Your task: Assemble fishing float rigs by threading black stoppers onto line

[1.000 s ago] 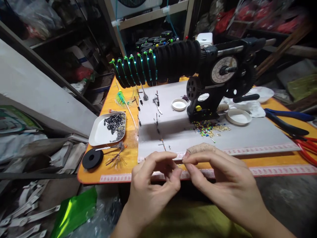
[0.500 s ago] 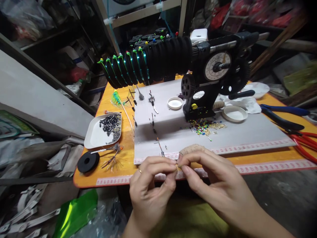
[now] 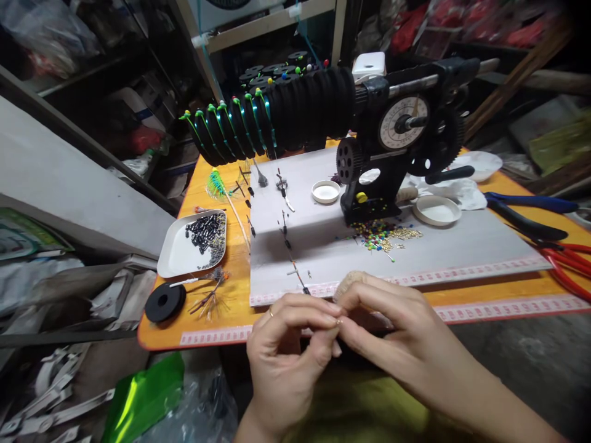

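Note:
My left hand [image 3: 289,351] and my right hand [image 3: 392,332] meet fingertip to fingertip just in front of the orange table's near edge [image 3: 203,335]. Both pinch a tiny part between thumb and forefinger; it is too small to name. A thin line with small black pieces [image 3: 289,246] runs from the pinch across the grey board [image 3: 462,246] toward the black winding machine [image 3: 392,135]. Its long black drum [image 3: 277,117] carries several green loops.
A white tray of small black tubes [image 3: 194,243] and a black spool [image 3: 165,301] lie at the left. Coloured beads and gold pins [image 3: 385,237] are heaped by the machine. White lids [image 3: 436,210], blue pliers [image 3: 526,212] and red cutters [image 3: 570,261] sit at the right.
My hands were slightly apart a second ago; they have closed together into a joint pinch and dropped a little toward me. The view shifted slightly.

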`<action>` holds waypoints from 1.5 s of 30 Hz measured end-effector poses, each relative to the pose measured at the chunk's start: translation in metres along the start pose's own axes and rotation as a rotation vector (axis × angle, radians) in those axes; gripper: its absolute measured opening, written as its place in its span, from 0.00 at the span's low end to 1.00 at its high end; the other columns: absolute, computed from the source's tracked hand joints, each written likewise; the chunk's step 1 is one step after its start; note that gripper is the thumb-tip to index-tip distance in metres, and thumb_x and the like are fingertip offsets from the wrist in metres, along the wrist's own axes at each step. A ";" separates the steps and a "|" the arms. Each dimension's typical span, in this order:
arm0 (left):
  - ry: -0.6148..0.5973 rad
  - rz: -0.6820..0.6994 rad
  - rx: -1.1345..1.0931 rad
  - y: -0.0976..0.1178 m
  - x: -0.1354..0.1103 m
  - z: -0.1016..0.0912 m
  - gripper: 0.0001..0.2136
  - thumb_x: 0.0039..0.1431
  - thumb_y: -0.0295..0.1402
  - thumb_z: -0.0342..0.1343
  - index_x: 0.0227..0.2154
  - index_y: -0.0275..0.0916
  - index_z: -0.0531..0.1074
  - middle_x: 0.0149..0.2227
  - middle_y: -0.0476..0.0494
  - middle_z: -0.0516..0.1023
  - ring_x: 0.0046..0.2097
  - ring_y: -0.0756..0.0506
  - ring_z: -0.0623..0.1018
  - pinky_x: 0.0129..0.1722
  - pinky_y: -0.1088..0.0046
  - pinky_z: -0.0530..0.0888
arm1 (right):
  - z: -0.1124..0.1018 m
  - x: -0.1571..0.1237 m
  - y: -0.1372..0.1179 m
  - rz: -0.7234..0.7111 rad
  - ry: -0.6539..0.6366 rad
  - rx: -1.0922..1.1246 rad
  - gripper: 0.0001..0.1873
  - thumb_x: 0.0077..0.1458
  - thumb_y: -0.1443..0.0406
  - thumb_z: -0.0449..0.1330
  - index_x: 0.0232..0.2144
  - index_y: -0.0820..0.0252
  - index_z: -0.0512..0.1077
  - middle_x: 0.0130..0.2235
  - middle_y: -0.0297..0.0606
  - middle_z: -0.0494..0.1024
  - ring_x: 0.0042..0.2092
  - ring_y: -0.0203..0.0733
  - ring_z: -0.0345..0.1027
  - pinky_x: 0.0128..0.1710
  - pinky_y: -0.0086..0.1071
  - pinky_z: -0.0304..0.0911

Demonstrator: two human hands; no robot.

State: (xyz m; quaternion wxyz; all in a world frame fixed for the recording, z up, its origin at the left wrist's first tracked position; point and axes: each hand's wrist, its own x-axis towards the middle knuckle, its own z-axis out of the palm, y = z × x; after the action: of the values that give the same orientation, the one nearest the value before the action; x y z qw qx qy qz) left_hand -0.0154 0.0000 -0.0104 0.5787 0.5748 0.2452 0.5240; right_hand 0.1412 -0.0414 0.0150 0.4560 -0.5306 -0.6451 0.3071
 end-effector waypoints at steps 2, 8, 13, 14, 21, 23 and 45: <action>0.016 -0.028 -0.030 0.000 0.000 0.000 0.10 0.59 0.20 0.62 0.35 0.43 0.81 0.34 0.47 0.79 0.26 0.54 0.75 0.25 0.82 0.77 | -0.003 -0.001 0.000 -0.044 0.007 -0.066 0.08 0.60 0.73 0.59 0.30 0.57 0.70 0.30 0.32 0.73 0.30 0.34 0.70 0.27 0.26 0.66; 0.012 -0.161 -0.208 -0.001 0.001 -0.001 0.08 0.60 0.23 0.62 0.35 0.44 0.81 0.34 0.49 0.76 0.25 0.56 0.76 0.22 0.85 0.76 | -0.008 -0.004 0.001 -0.233 0.103 -0.084 0.16 0.59 0.76 0.62 0.48 0.56 0.75 0.42 0.37 0.81 0.42 0.37 0.77 0.39 0.25 0.74; -0.013 -0.135 -0.201 -0.002 0.003 -0.001 0.08 0.60 0.22 0.62 0.35 0.42 0.81 0.33 0.49 0.76 0.28 0.53 0.79 0.29 0.79 0.80 | -0.009 -0.005 0.001 -0.359 0.115 -0.202 0.17 0.58 0.80 0.59 0.45 0.62 0.75 0.39 0.38 0.82 0.39 0.34 0.77 0.41 0.22 0.73; -0.012 -0.112 -0.173 -0.002 0.004 -0.001 0.08 0.59 0.20 0.62 0.35 0.41 0.81 0.33 0.49 0.76 0.28 0.53 0.79 0.30 0.79 0.80 | -0.008 -0.006 0.001 -0.362 0.122 -0.248 0.16 0.58 0.80 0.59 0.45 0.62 0.75 0.39 0.38 0.81 0.39 0.34 0.77 0.42 0.22 0.72; 0.026 -0.019 -0.078 -0.005 0.003 -0.004 0.10 0.60 0.17 0.60 0.36 0.41 0.77 0.33 0.49 0.78 0.30 0.53 0.79 0.31 0.80 0.80 | -0.001 -0.009 0.012 -0.280 0.090 -0.245 0.11 0.60 0.77 0.59 0.42 0.60 0.71 0.38 0.34 0.76 0.38 0.30 0.73 0.39 0.21 0.68; 0.040 0.047 0.014 -0.010 -0.001 -0.009 0.12 0.58 0.16 0.60 0.37 0.41 0.77 0.34 0.49 0.80 0.32 0.51 0.81 0.32 0.79 0.81 | 0.001 -0.006 0.013 -0.258 0.084 -0.203 0.10 0.60 0.77 0.58 0.40 0.60 0.70 0.36 0.33 0.74 0.36 0.29 0.71 0.36 0.20 0.67; -0.200 0.204 1.068 0.009 0.027 -0.068 0.05 0.60 0.21 0.60 0.33 0.37 0.74 0.31 0.47 0.75 0.36 0.45 0.71 0.40 0.63 0.65 | 0.045 0.028 0.025 -0.350 0.124 -0.541 0.06 0.58 0.77 0.57 0.31 0.65 0.70 0.30 0.41 0.72 0.34 0.43 0.62 0.35 0.36 0.60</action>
State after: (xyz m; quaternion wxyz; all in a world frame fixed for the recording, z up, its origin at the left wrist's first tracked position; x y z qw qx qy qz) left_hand -0.0696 0.0501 -0.0081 0.1732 0.8563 0.3638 0.3231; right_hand 0.1092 -0.0045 -0.0177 0.3827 -0.5312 -0.7558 0.0084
